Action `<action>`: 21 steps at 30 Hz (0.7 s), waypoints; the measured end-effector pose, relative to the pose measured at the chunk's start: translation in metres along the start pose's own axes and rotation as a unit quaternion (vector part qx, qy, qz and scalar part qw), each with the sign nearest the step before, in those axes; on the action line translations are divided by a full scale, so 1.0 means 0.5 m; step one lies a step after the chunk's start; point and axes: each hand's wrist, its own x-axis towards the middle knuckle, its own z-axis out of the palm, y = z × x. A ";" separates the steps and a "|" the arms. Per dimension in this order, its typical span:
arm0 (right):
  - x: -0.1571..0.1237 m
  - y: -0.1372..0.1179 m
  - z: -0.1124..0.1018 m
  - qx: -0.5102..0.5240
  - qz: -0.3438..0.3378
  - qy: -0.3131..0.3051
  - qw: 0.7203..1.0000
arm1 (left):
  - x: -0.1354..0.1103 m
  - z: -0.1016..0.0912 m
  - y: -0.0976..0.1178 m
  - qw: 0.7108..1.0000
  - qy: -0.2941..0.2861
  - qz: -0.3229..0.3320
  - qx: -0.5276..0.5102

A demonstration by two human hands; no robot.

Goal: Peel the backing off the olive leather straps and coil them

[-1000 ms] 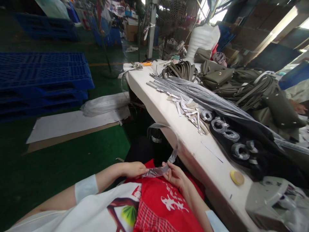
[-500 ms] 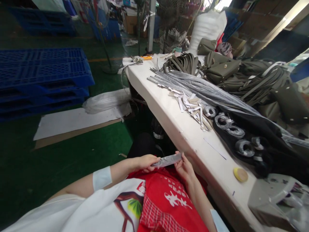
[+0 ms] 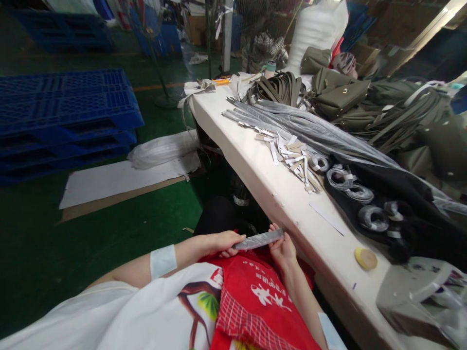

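Observation:
Both of my hands hold a short grey strip (image 3: 260, 239) stretched flat between them, just below the near edge of the white table (image 3: 251, 160). My left hand (image 3: 222, 242) pinches its left end, fingers closed. At its right end my right hand (image 3: 281, 247) grips it beside the table edge. Under the hands lies a red printed cloth (image 3: 259, 301) on my lap.
On the table lie long grey strips (image 3: 292, 124), a heap of paper slips (image 3: 292, 160), coiled grey rolls (image 3: 350, 187) on black cloth, olive bags and straps (image 3: 343, 95), and a yellow tape roll (image 3: 366, 258). Blue pallets (image 3: 65, 116) and cardboard sheets (image 3: 120, 182) sit on the green floor at left.
A second ago the strip arched up in a loop above my hands; now it is pulled straight and flat between them. Both hands rose slightly toward the table edge.

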 end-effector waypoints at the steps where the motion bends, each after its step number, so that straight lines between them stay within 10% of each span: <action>1: 0.001 0.000 -0.002 -0.003 -0.005 0.001 1.000 | -0.001 0.000 0.000 1.000 0.001 0.000 0.001; 21: 0.016 0.007 -0.027 -0.007 -0.042 0.028 0.999 | 0.003 0.002 -0.011 0.997 0.054 0.051 0.026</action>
